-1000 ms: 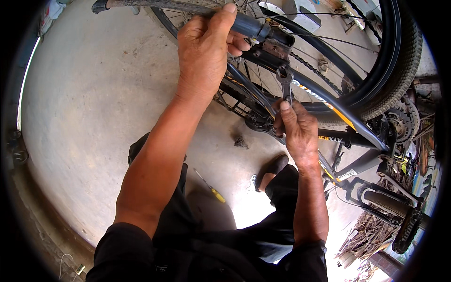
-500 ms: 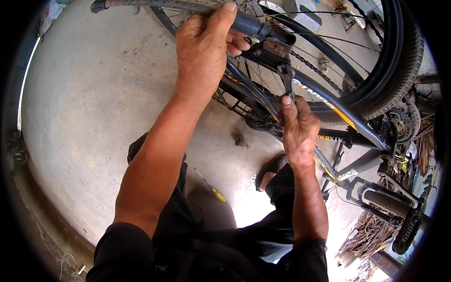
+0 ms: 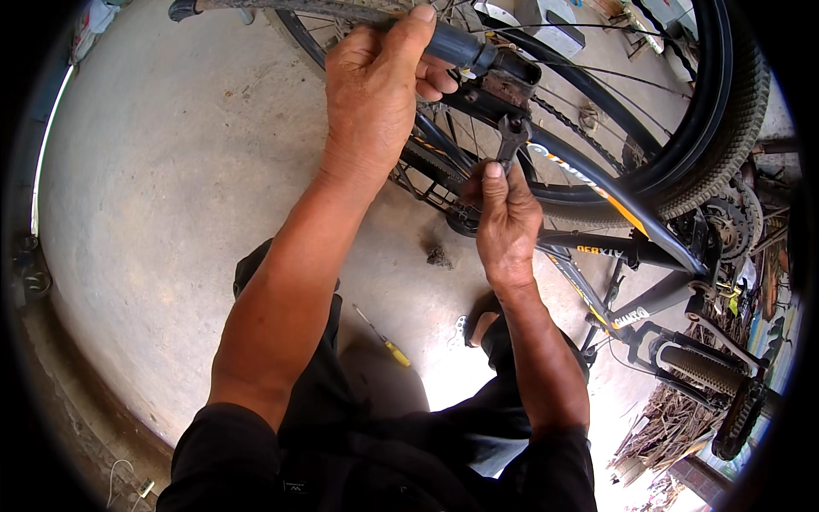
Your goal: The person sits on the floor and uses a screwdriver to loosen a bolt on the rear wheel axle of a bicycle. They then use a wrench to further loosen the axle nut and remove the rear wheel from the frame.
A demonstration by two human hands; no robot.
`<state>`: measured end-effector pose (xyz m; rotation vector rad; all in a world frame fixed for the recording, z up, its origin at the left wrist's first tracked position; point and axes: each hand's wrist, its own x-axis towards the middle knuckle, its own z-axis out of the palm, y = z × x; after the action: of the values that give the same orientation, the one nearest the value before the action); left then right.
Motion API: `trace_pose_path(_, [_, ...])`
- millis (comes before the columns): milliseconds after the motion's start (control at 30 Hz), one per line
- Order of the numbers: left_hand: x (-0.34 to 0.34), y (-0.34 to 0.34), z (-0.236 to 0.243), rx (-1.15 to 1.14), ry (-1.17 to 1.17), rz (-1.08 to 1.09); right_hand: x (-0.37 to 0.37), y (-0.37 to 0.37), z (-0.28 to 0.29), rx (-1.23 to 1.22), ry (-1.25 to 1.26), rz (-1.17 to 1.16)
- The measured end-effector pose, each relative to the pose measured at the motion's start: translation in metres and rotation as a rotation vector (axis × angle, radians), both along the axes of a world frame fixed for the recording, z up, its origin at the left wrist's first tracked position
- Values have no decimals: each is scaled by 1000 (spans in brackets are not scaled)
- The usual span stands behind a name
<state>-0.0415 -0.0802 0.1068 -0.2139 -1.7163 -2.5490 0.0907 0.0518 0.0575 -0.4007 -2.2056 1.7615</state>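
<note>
Right grip (image 3: 510, 224) is closed firmly on the handle of a dark steel open-ended wrench (image 3: 513, 142), thumb laid along the top and the other fingers folded partly out of sight. Left grip (image 3: 374, 92) is wrapped around a dark grey cylindrical sleeve (image 3: 459, 46), thumb across it and fingertips showing on its near side; this sleeve sits in line with a long dark bar (image 3: 311, 8) running out to the upper left.

The wrench stands just beyond the right thumb, its forked end pointing away from the person, at the lower end of a rusty brown metal bracket (image 3: 509, 88). Its long axis leans slightly rightward from the hand; whether the fork touches anything cannot be told. The sleeve's axis runs crosswise, sloping down to the right toward the bracket.

Room is tight on the right: a black bicycle tube with orange and white markings (image 3: 590, 174) passes just beside the wrench, and a black knobbly tyre (image 3: 757, 94) curves beyond it. Leftward, grey concrete floor (image 3: 153, 213) spreads broadly to a curved edge. Between the forearms, well below both hands, a yellow-handled screwdriver (image 3: 395, 352) lies on that floor, its shaft pointing up and left.
</note>
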Motion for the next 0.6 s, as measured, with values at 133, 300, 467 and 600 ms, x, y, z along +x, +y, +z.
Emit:
trace_pose_path(133, [0,-1,1,-5,-17,-2,-5,-9,-2,-111,-4,23])
trace_pose_path(300, [-1,1,1,-11,2,-2,1,-4,10,-172,-41,45])
trace_pose_path(467, [-1,0,0,-48,34,-4,20,9,33,-137,-100,155])
trace_pose_path(600, [1,5,2,8,-103,0,23,17,49,-210,-217,202])
